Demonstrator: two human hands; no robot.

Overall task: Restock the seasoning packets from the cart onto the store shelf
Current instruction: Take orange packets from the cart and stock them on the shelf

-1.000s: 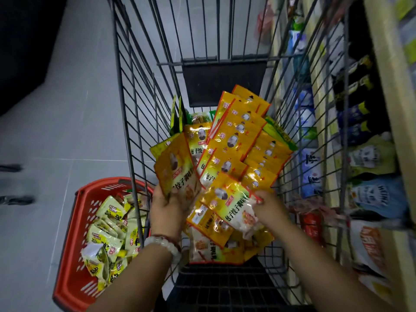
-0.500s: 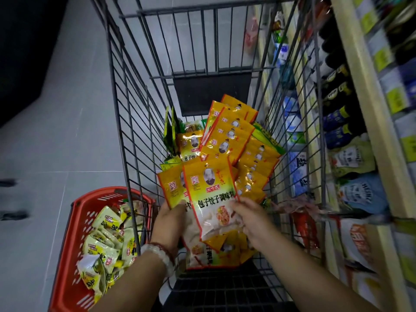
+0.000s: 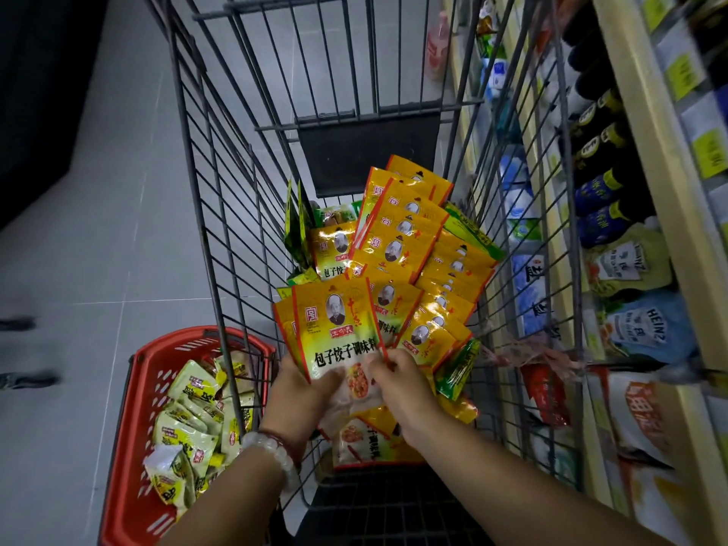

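Several yellow seasoning packets [image 3: 402, 246] lie fanned out in the wire cart [image 3: 220, 214]. My left hand [image 3: 299, 400] grips a small stack of the same packets [image 3: 335, 329] from below, held upright above the pile. My right hand [image 3: 398, 384] pinches the right edge of that stack. The store shelf [image 3: 646, 159] runs along the right side of the cart, with bottles and pouches on it.
A red basket [image 3: 134, 427] with pale green packets stands on the grey floor left of the cart. Green packets [image 3: 459, 368] sit among the yellow ones. Dark sauce bottles [image 3: 598, 159] and Heinz pouches [image 3: 646, 329] fill the shelf. Someone's shoes [image 3: 23, 378] show at far left.
Both hands brought separate packets together into one stack held upright in front of me. The view tilted up, showing more of the shelf.
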